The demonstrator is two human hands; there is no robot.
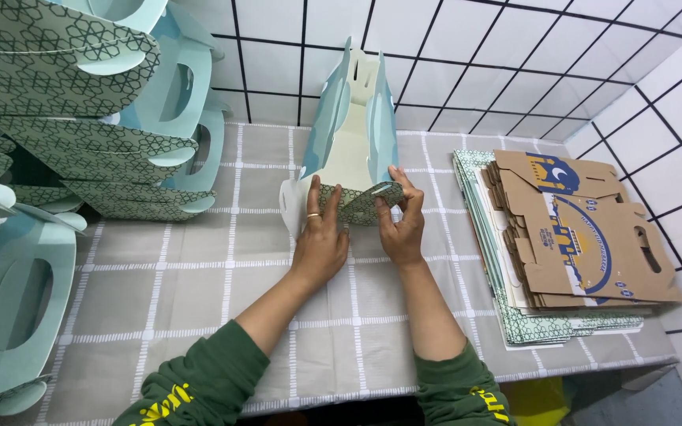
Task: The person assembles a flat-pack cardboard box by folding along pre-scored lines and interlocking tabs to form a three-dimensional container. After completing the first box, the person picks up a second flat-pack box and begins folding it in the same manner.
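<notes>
I see one half-folded carton (354, 126) standing upright mid-table, toward the tiled back wall (475, 55), its pale-blue side panels raised and its patterned green end flap (365, 203) facing me. There is free tablecloth (199, 292) in front of it and to its left and right; the near table edge lies below my sleeves. My left hand (319, 241) lies against the flap with fingers extended, one ring visible, pressing rather than clasping. My right hand (402, 221) pinches the flap's rounded right end between thumb and fingers, closed on it. To the right, well apart, lies one stack of flat blanks (570, 237), brown side up, near the right table edge. To the left, piled finished cartons (96, 118); I count at least five, exact number unclear.
</notes>
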